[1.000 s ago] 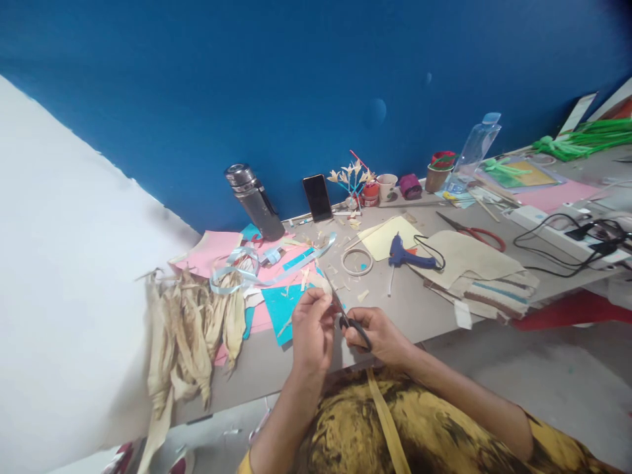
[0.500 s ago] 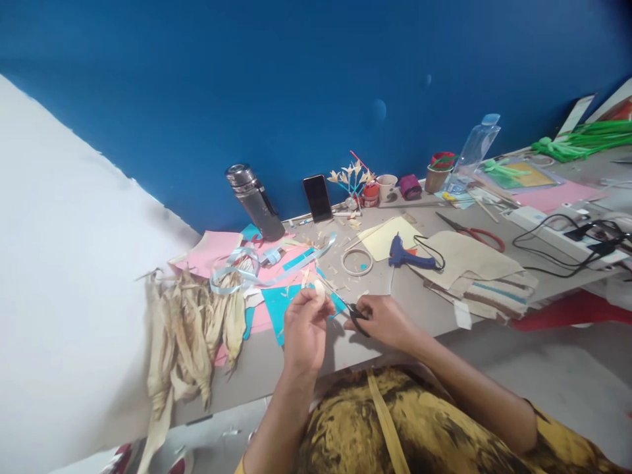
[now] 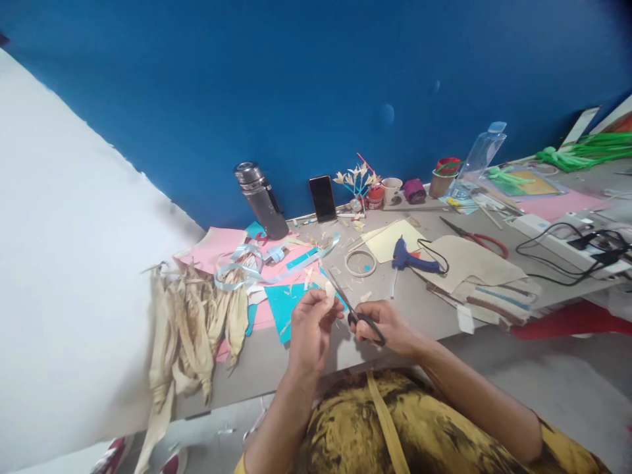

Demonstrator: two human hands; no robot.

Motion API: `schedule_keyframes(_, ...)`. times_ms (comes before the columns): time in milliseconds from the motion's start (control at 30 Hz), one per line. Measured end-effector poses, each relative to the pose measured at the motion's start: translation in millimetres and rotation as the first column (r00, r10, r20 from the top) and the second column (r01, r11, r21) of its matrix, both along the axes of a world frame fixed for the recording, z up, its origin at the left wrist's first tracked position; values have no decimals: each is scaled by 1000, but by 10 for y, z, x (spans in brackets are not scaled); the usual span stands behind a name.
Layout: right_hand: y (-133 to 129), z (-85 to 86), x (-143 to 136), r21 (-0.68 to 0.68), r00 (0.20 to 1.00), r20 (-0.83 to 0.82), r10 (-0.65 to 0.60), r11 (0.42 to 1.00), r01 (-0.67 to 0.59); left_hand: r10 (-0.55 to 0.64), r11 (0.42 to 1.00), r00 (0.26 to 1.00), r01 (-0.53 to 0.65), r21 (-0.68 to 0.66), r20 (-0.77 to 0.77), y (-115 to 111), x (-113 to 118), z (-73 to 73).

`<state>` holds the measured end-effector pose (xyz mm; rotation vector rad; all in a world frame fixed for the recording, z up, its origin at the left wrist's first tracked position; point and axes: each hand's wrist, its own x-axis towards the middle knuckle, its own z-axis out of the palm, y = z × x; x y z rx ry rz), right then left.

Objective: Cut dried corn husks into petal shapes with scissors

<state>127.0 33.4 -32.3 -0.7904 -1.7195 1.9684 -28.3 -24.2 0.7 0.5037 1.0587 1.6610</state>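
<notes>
Between the thumb and fingers of my left hand (image 3: 312,324) is a small pale piece of dried husk (image 3: 330,289), pinched upright. My right hand (image 3: 388,324) grips black-handled scissors (image 3: 366,324) by the finger loops. Their blades point up and to the left, close beside the husk piece; whether they touch it I cannot tell. Below and around the hands lie blue paper (image 3: 282,304) and pale scraps. Dried corn husks (image 3: 190,329) hang over the table's front edge at the left. Husk flowers on blue stems (image 3: 356,181) stand at the back.
A blue glue gun (image 3: 415,258) lies right of a tape roll (image 3: 360,264). A steel flask (image 3: 261,201) and a phone (image 3: 322,199) stand by the wall. Red-handled pliers (image 3: 476,237), a glove (image 3: 503,299) and a power strip (image 3: 557,240) are at the right.
The scissors have turned more upright, and their handles now show more fully. My left hand still pinches the husk piece. The whole view has shifted slightly.
</notes>
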Motion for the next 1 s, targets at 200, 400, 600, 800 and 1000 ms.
schedule_keyframes(200, -34, -10, -45, 28, 1000, -5, -8, 1000, 9, -26, 999, 999, 27, 23, -18, -5, 13, 3)
schedule_keyframes(400, -41, 0, -46, 56, 999, -10, -36, 998, 37, -17, 999, 1000, 18, 30, -26, 12, 27, 8)
schedule_keyframes(600, -41, 32, -47, 48, 999, -29, -26, 998, 28, -24, 999, 999, 25, 31, -25, 19, 35, 9)
schedule_keyframes(800, -35, 28, -42, 43, 999, -32, -34, 998, 36, -19, 1000, 999, 20, 20, -26, 8, 40, 14)
schedule_keyframes(1000, -74, 45, -72, 5, 998, -13, -61, 998, 61, -15, 1000, 1000, 15, 2, -26, 23, 57, 13)
